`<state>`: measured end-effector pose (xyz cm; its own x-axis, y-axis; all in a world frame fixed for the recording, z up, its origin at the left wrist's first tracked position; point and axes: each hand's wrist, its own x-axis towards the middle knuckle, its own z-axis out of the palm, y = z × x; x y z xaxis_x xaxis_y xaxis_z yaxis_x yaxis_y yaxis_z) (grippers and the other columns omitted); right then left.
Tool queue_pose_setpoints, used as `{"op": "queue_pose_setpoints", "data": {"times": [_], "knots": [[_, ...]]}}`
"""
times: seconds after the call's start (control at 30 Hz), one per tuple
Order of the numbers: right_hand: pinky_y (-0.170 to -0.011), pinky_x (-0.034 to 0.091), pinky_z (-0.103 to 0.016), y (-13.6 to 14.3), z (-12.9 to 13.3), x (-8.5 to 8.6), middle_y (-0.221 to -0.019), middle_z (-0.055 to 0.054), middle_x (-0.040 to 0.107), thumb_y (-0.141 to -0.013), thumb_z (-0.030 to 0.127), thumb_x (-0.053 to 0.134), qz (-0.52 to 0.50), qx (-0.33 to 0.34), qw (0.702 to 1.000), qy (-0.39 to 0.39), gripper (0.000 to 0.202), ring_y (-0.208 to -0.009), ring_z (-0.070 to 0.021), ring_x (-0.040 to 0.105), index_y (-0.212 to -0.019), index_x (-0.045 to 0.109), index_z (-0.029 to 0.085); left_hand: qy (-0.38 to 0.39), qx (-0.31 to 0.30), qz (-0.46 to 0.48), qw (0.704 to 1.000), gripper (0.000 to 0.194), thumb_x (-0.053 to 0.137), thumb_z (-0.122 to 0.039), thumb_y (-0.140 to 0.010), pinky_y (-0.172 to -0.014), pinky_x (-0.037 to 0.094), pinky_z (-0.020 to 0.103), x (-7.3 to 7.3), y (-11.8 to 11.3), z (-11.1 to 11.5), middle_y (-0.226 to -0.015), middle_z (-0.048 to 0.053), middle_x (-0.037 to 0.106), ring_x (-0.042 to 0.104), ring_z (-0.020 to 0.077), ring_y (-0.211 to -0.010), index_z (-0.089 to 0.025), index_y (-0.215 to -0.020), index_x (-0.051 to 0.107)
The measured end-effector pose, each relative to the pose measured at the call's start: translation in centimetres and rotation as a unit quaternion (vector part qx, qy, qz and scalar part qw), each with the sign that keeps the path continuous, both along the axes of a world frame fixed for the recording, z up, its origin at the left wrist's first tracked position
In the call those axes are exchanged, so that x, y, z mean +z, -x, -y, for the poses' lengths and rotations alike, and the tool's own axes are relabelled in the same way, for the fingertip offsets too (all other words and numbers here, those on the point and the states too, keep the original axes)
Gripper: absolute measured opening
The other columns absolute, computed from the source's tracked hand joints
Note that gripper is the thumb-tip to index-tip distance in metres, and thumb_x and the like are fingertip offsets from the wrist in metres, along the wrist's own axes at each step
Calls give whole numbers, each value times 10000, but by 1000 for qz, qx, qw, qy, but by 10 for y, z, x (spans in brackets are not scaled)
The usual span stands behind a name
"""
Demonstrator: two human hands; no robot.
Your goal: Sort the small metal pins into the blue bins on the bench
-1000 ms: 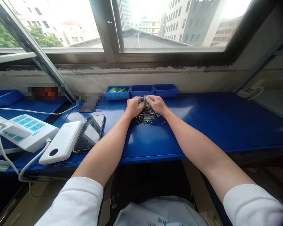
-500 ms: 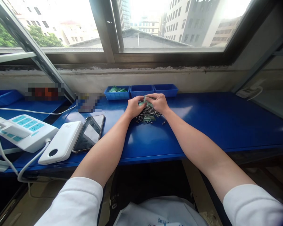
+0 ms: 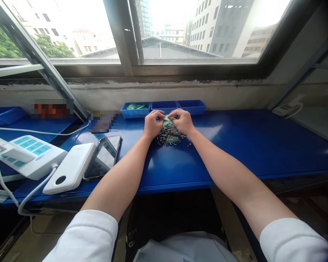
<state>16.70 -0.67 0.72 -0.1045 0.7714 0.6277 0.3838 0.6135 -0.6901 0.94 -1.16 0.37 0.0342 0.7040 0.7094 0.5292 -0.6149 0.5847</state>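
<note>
My left hand (image 3: pixel 153 124) and my right hand (image 3: pixel 183 121) face each other above a pile of screws (image 3: pixel 168 131) on the blue table. Both are closed, thumbs and fingers pinched on a small green-tinted plastic bag (image 3: pixel 168 119) stretched between them. Whether anything is inside the bag is too small to tell. More green bags (image 3: pixel 172 139) lie on the near part of the pile. One loose screw (image 3: pixel 189 145) sits apart, to the right of the heap. My hands cover the pile's left and right sides in part.
Behind my hands, three joined blue bins (image 3: pixel 164 105) stand by the wall; the left one holds green bags (image 3: pixel 136 106). To the left lie a phone (image 3: pixel 103 157), a white power bank (image 3: pixel 71 169) and a power strip (image 3: pixel 34 154) with cables. A metal shelf post (image 3: pixel 53 82) rises at the left.
My fingertips have moved apart from a close pinch, and the green bag now spreads wider between them. The view has tipped slightly; the pile and the loose screw look unmoved.
</note>
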Motion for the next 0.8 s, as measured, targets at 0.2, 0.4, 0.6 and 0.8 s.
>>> {"op": "queue_pose_setpoints", "data": {"times": [0.2,0.4,0.6,0.8], "knots": [[-727,509,-301,1,-4,-3,-828,-41,681,-703,322,673,-55,18,997,50,286,-751,-172,632,-937,647,160,65,-69,96,991,260,616,-217,-723,-588,449,225,-2,-1,-3,-740,-5,640,573,112,-631,-184,-980,608],[-759,509,-313,5,-3,-3,-842,-57,677,-732,372,643,-42,-12,998,42,358,-771,-182,635,-1008,621,146,76,-55,92,991,233,575,-215,-760,-569,435,216,2,-2,-3,-599,-60,530,523,94,-539,-227,-991,549],[-764,496,-300,2,2,1,-840,-55,684,-779,357,577,14,-68,996,48,297,-776,-179,630,-980,638,147,51,77,21,995,172,488,-260,-819,-721,479,261,8,7,-9,-794,22,650,598,149,-726,-178,-919,601],[-741,486,-275,3,5,-2,-835,-44,687,-795,318,560,97,-39,994,17,260,-767,-172,628,-981,651,160,26,195,15,980,397,460,-243,-834,-932,439,322,10,35,-25,-1150,98,611,586,209,-1012,-155,-1216,522]]}}
